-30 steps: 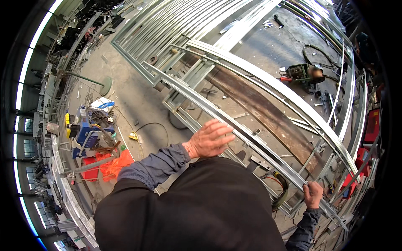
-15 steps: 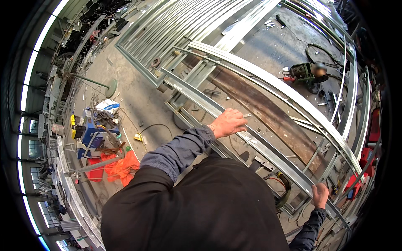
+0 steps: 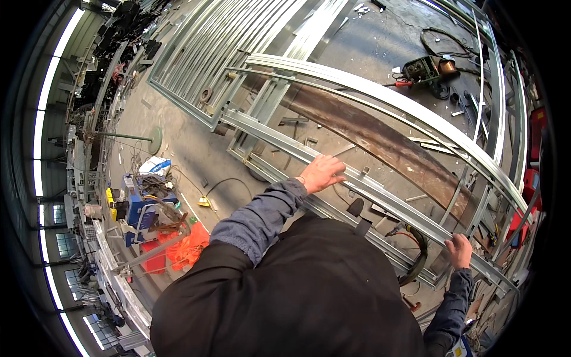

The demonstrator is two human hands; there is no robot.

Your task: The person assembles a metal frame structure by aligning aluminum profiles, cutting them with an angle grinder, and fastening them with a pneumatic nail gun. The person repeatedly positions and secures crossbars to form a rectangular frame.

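A long galvanised steel channel (image 3: 397, 205) runs slantwise from the middle left down to the lower right. My left hand (image 3: 322, 173) grips it near its middle, with the fingers curled over the far edge. Farther along toward its right end, my right hand (image 3: 459, 250) holds the same channel, fingers bent over the top. Its far left end lies close to the corner of a large slatted metal frame (image 3: 208, 119). Behind the channel, a rust-brown steel beam (image 3: 363, 135) lies roughly alongside it. My palms and the undersides of the fingers are hidden.
A curved-looking bright rail (image 3: 380, 89) crosses beyond the beam. Farther right stands a green wire-feed unit (image 3: 419, 71) with a copper-coloured spool and cables. At left are a blue machine (image 3: 140, 205), orange cloth (image 3: 191, 244) and a green round-based stand (image 3: 155, 141). A hose (image 3: 420, 259) hangs near my right arm.
The view has turned a little, shifting the surroundings. The channel looks tipped to a different angle, and my right hand appears slightly higher. Both hands remain on the channel.
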